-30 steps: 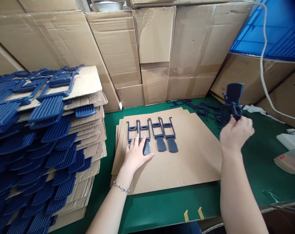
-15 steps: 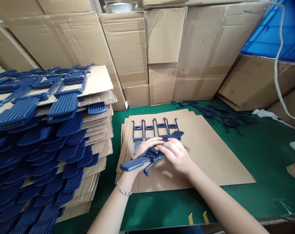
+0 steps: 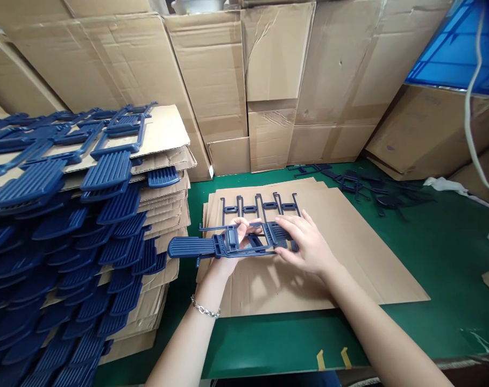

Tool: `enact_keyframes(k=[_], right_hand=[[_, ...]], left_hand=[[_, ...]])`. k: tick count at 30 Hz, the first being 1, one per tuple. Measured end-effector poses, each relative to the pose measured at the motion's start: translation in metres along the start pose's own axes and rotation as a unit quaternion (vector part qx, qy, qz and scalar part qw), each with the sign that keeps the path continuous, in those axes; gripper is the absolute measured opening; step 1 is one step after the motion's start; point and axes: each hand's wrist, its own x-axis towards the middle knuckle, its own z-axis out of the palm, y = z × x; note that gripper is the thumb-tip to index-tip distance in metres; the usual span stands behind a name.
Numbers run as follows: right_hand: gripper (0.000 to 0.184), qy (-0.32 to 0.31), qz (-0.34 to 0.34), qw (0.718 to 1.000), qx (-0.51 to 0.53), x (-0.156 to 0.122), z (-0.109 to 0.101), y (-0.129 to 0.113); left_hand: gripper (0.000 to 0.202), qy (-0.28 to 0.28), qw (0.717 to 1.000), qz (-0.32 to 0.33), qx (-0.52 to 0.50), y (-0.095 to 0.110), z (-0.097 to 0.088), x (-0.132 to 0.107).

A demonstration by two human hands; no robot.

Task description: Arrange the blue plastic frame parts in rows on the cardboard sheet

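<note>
The person's left hand (image 3: 234,244) was closed around the middle of a blue ribbed plastic piece (image 3: 206,247), the fingers curling up over its frame in a firm grasp, while the paddle end stuck out to the left, just short of the stack. The right hand (image 3: 306,242) was not clenched: its fingers (image 3: 288,228) lay spread on the ribbed part at the other end of the held shape. That shape was held low over a brown cardboard sheet (image 3: 309,285), directly in front of a row of four dark blue frames (image 3: 260,205). As far as one could judge, that row was all that had been set out on this sheet, and much of the sheet stayed bare. A great deal seemed left: a tall stack of cardboard layers (image 3: 167,126) carried many more blue pieces (image 3: 107,171), and a loose heap of them (image 3: 389,201) lay on the green mat (image 3: 268,344) to the right. The hands hid the lower ends of the row, and I could not tell whether they held one piece or two interlocked, nor how many layers the stack held, since it ran out of view at the lower left
</note>
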Motion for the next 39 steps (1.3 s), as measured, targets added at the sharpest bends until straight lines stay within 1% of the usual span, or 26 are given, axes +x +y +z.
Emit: enact_keyframes(k=[4,6,7,9,11,13,15,17,18,19,21,22,23,24,26,29,31,34,37,39], right_hand=[[0.038,-0.054,0.083,0.995,0.033,0.0,0.001,0.01],[0.04,-0.059,0.102,0.992,0.035,0.0,0.002,0.016],[0.044,-0.046,0.108,0.993,0.023,-0.001,0.003,0.018],[0.053,0.005,0.119,0.993,-0.023,-0.001,0.003,0.024],[0.054,0.068,0.145,0.984,-0.075,-0.002,0.001,0.029],[0.052,0.124,0.182,0.97,-0.1,-0.003,-0.003,0.037],[0.05,0.144,0.227,0.958,-0.099,-0.004,-0.008,0.047],[0.042,0.126,0.284,0.948,-0.074,-0.005,-0.016,0.057],[0.033,0.102,0.331,0.937,-0.051,-0.005,-0.021,0.063],[0.029,0.077,0.389,0.918,-0.019,-0.006,-0.026,0.067],[0.039,0.041,0.505,0.859,0.07,-0.008,-0.035,0.074],[0.042,0.033,0.547,0.83,0.107,-0.009,-0.039,0.077],[0.042,0.03,0.574,0.808,0.131,-0.009,-0.042,0.079],[0.041,0.03,0.588,0.796,0.143,-0.01,-0.045,0.081],[0.036,0.011,0.605,0.784,0.136,-0.013,-0.046,0.085],[0.034,-0.058,0.624,0.774,0.091,-0.019,-0.043,0.095],[0.033,-0.104,0.613,0.782,0.034,-0.023,-0.04,0.101],[0.033,-0.151,0.57,0.807,-0.044,-0.029,-0.035,0.103],[0.053,-0.187,0.521,0.828,-0.087,-0.03,-0.031,0.097],[0.059,-0.208,0.492,0.839,-0.102,-0.03,-0.028,0.091]], left_hand=[[0.041,0.027,1.0,0.0,-0.005,0.004,0.004,-0.002],[0.044,0.028,0.999,-0.026,0.008,0.004,0.007,-0.003],[0.049,0.028,0.999,-0.041,0.016,0.004,0.008,-0.004],[0.058,0.025,0.997,-0.07,0.029,0.002,0.009,-0.004],[0.057,0.015,0.995,-0.089,0.043,-0.001,0.007,-0.005],[0.051,0.009,0.994,-0.098,0.056,-0.002,0.003,-0.005],[0.049,0.009,0.993,-0.1,0.06,-0.001,0.0,-0.006],[0.049,0.014,0.994,-0.097,0.046,0.001,-0.002,-0.007],[0.049,0.015,0.994,-0.097,0.039,0.002,-0.003,-0.007],[0.048,0.018,0.995,-0.096,0.031,0.003,-0.002,-0.007],[0.045,0.031,0.995,-0.091,0.021,0.004,-0.001,-0.006],[0.043,0.037,0.995,-0.089,0.02,0.005,-0.001,-0.006],[0.041,0.04,0.995,-0.087,0.021,0.005,0.0,-0.006],[0.039,0.042,0.995,-0.086,0.021,0.005,0.0,-0.006],[0.037,0.045,0.995,-0.086,0.022,0.004,0.001,-0.006],[0.035,0.052,0.995,-0.087,0.023,0.005,0.002,-0.006],[0.034,0.055,0.994,-0.087,0.023,0.005,0.002,-0.006],[0.037,0.062,0.994,-0.085,0.023,0.006,0.003,-0.005],[0.046,0.084,0.992,-0.087,0.024,0.006,0.003,-0.004],[0.051,0.099,0.991,-0.088,0.023,0.007,0.004,-0.004]])
